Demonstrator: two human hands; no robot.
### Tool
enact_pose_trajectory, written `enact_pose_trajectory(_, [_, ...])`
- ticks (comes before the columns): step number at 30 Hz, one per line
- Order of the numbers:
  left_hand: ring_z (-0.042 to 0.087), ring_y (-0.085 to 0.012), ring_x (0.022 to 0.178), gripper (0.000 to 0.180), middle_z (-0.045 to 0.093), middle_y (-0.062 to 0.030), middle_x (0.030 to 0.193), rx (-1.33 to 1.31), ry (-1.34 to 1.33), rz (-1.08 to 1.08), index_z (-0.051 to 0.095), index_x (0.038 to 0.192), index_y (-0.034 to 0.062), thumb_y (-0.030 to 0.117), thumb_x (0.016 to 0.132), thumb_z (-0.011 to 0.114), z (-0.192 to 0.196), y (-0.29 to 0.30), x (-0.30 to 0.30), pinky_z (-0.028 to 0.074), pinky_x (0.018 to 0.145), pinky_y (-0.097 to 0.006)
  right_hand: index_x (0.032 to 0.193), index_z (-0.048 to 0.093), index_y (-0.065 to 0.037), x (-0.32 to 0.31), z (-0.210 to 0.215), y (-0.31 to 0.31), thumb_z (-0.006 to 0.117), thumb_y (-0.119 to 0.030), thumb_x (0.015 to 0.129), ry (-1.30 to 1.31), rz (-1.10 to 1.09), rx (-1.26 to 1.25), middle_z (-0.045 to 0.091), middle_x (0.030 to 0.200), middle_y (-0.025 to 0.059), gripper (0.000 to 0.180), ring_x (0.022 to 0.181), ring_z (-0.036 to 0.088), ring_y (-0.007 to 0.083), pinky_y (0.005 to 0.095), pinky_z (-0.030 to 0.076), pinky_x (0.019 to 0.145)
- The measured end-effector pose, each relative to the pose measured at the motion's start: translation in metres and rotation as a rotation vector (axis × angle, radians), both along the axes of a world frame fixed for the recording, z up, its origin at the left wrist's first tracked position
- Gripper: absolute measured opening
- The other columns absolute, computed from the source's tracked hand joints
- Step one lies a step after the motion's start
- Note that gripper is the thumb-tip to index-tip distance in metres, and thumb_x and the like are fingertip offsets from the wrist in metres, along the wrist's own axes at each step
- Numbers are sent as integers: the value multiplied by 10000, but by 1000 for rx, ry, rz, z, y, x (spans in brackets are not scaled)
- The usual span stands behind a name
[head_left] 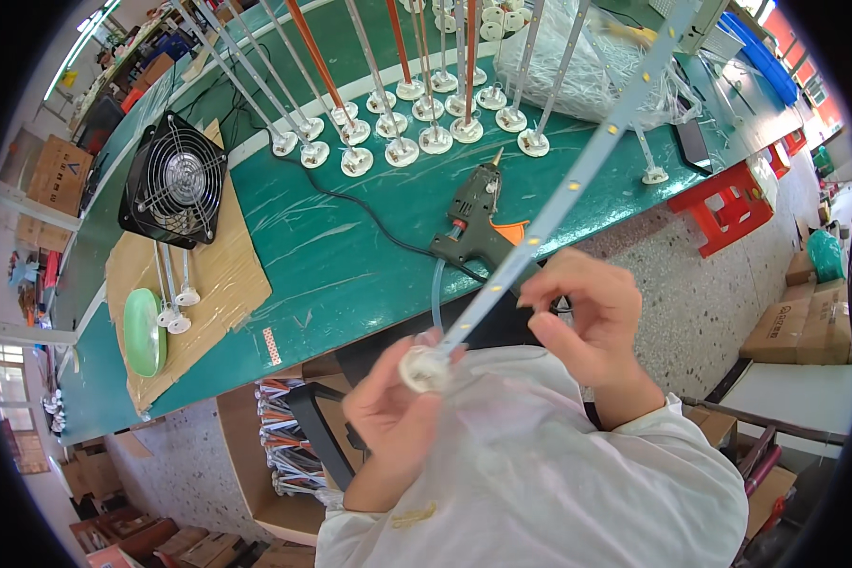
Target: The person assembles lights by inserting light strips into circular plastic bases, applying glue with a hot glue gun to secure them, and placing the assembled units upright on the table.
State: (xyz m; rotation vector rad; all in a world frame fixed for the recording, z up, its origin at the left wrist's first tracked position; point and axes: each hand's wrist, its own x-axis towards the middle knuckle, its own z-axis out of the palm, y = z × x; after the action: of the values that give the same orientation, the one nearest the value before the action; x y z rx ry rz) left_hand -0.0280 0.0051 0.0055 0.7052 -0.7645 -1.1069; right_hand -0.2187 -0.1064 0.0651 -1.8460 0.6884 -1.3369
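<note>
My left hand (pixel 393 417) grips the round white base (pixel 424 369) of a long LED strip (pixel 577 175) dotted with yellow chips. The strip slants up to the far right, past the table edge. Beside its lower part is my right hand (pixel 592 327), fingers curled and thumb apart from the fingertips, with nothing visible between them. A dark green hot glue gun (pixel 478 213) with an orange trigger lies on the green table (pixel 312 284), just beyond the strip. Its nozzle points away from me, and a glue stick (pixel 436 293) hangs from its rear.
Several strips on round bases (pixel 400 151) stand across the back. A black fan (pixel 172 180) and a green dish (pixel 144 331) rest on cardboard (pixel 222 284) at left. A plastic bag (pixel 577 80) bulges behind. Below the table edge sits an open carton (pixel 241 464); a red stool (pixel 729 208) is right.
</note>
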Motion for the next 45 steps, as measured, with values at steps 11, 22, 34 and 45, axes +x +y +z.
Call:
enact_pose_trajectory(11, [675, -376, 1062, 506, 627, -229, 1227, -77, -42, 388, 441, 1379, -119, -23, 913, 613, -1, 4, 46, 624, 847, -337, 1130, 588, 22, 24, -23, -22, 685, -34, 605, 1004, -361, -139, 565, 1127, 159, 537, 1041, 580, 353, 426, 538, 810])
enact_pose_trajectory(22, [678, -339, 1068, 507, 641, -209, 1220, 13, -19, 411, 485, 1371, -81, -96, 880, 607, -11, -4, 52, 610, 838, -312, 912, 583, -8, -12, -13, -12, 705, -65, 648, 397, -13, -42, 602, 960, 162, 296, 829, 601, 325, 363, 487, 723])
enact_pose_trajectory(34, [603, -412, 1186, 556, 574, -293, 1308, -51, -184, 418, 482, 1364, -95, -132, 825, 613, -2, 5, 41, 561, 960, -449, 963, 592, 78, 25, -61, 42, 711, -307, 847, -72, 485, -46, 669, 1017, 286, 419, 777, 709, 350, 374, 586, 658])
enact_pose_trajectory(45, [596, -379, 1208, 565, 543, -322, 1337, -37, -267, 389, 506, 1345, -86, -151, 798, 636, -2, 8, 40, 547, 974, -449, 1003, 609, 68, 33, -57, 41, 723, -188, 805, 20, 521, -3, 696, 974, 226, 343, 755, 702, 352, 385, 586, 675])
